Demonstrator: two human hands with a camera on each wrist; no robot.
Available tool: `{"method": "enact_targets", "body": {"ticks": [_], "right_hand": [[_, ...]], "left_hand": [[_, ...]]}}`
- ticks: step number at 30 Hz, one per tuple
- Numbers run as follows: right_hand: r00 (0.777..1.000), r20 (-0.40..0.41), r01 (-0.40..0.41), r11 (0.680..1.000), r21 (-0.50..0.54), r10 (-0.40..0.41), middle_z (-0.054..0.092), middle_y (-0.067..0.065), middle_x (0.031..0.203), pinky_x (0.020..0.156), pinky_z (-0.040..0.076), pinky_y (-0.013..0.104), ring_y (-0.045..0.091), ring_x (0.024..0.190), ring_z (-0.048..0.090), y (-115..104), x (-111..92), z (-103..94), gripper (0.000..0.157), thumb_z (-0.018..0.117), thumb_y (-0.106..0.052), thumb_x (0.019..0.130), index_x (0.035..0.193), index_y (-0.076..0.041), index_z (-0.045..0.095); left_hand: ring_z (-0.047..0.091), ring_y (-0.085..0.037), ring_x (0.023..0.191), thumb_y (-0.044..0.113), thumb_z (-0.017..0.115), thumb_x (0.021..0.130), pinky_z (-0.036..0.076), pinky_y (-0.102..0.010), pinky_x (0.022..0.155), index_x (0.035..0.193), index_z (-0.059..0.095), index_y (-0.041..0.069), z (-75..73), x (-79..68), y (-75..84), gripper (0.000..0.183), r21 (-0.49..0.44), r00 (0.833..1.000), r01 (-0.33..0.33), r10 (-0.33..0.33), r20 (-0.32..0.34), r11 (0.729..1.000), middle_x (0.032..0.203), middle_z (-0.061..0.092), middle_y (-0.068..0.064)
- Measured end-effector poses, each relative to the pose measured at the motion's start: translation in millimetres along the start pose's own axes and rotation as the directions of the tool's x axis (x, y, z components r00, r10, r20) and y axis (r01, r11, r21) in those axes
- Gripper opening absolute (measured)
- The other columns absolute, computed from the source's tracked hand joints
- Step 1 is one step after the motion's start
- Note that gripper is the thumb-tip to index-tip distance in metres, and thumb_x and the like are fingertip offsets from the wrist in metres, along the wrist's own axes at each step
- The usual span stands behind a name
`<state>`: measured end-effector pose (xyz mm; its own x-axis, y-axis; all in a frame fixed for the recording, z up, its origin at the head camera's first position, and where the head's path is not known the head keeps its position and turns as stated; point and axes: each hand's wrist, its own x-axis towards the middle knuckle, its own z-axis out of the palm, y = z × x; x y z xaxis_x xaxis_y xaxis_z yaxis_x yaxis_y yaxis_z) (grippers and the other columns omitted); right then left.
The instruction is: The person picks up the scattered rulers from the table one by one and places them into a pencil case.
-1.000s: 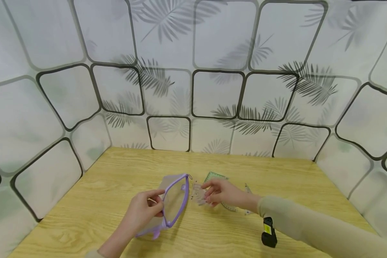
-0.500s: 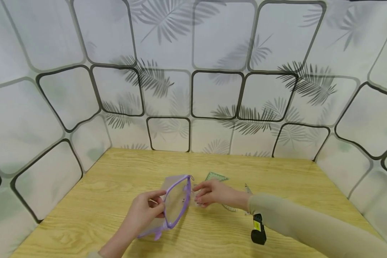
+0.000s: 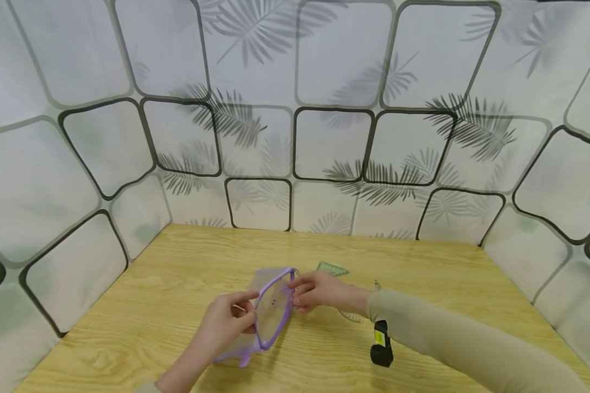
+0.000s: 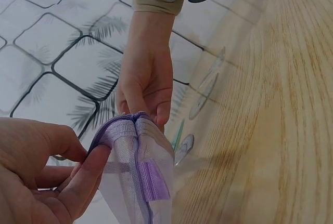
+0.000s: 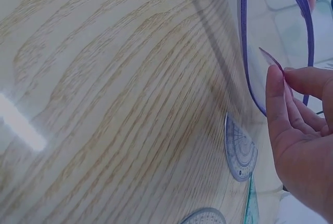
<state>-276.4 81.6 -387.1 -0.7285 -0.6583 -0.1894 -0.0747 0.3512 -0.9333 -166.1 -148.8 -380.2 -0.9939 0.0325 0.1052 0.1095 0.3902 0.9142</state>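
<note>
A translucent mesh zipper pouch (image 3: pixel 281 328) with purple edging stands with its mouth held apart. My left hand (image 3: pixel 231 315) pinches the near side of that mouth between thumb and forefinger; the left wrist view shows the zipper (image 4: pixel 136 130) close up. My right hand (image 3: pixel 317 292) pinches a thin clear piece of plastic (image 5: pixel 271 59) with a pinkish edge, partly inside the pouch's opening. Its exact kind cannot be told. On the table near my right hand lie a clear protractor (image 5: pixel 241 151) and a green set square (image 3: pixel 331 268).
Another clear measuring tool (image 3: pixel 377 285) is partly hidden behind the right forearm. A second rounded clear tool (image 5: pixel 204 216) lies at the bottom of the right wrist view. The wooden table (image 3: pixel 187 256) meets a patterned curtain (image 3: pixel 255 142) at the back and sides.
My right hand has moved left, carrying the clear plastic piece from beside the pouch into its mouth. The left hand has shifted slightly right with the pouch edge.
</note>
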Motion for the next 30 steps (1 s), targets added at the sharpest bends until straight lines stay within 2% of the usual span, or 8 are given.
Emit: {"method": "enact_targets", "body": {"ticks": [8,20,25,30], "right_hand": [[1.000,-0.007,-0.009,0.999,-0.045,0.008,0.072,0.018,0.108,0.081,0.066,0.035,0.019,0.089,0.073,-1.5,8.3,5.9,0.044,0.066,-0.004,0.091,0.133,0.006,0.056],[0.999,-0.008,-0.037,0.999,0.017,0.037,0.069,0.021,0.116,0.085,0.065,0.033,0.029,0.098,0.072,-8.4,13.9,15.7,0.044,0.063,-0.002,0.092,0.134,0.010,0.053],[1.000,-0.025,-0.011,0.998,-0.066,0.009,0.063,0.026,0.126,0.089,0.064,0.034,0.029,0.107,0.069,-6.4,10.9,13.2,0.046,0.063,-0.006,0.091,0.133,0.011,0.053],[0.999,-0.046,0.017,0.985,-0.173,-0.026,0.064,0.023,0.127,0.087,0.062,0.031,0.024,0.110,0.065,-1.9,9.2,10.4,0.045,0.067,-0.011,0.090,0.131,0.007,0.058]], "left_hand": [[0.067,-0.015,0.068,-0.010,0.058,0.081,0.063,-0.021,0.059,0.124,0.063,-0.009,-0.2,0.3,0.7,0.043,-0.021,1.000,-0.008,0.008,0.013,1.000,0.083,0.063,-0.010],[0.067,-0.016,0.069,-0.008,0.058,0.083,0.063,-0.021,0.060,0.125,0.062,-0.010,-2.6,-1.3,3.3,0.042,-0.021,0.999,0.002,-0.001,0.034,1.000,0.083,0.062,-0.009],[0.066,-0.016,0.069,-0.008,0.058,0.083,0.063,-0.021,0.060,0.125,0.062,-0.009,-2.9,-1.7,3.9,0.043,-0.018,1.000,0.012,-0.012,0.025,1.000,0.084,0.062,-0.009],[0.066,-0.016,0.068,-0.009,0.058,0.081,0.063,-0.021,0.059,0.124,0.063,-0.009,-2.6,-2.0,3.6,0.044,-0.019,1.000,0.021,-0.021,0.005,1.000,0.084,0.062,-0.010]]}}
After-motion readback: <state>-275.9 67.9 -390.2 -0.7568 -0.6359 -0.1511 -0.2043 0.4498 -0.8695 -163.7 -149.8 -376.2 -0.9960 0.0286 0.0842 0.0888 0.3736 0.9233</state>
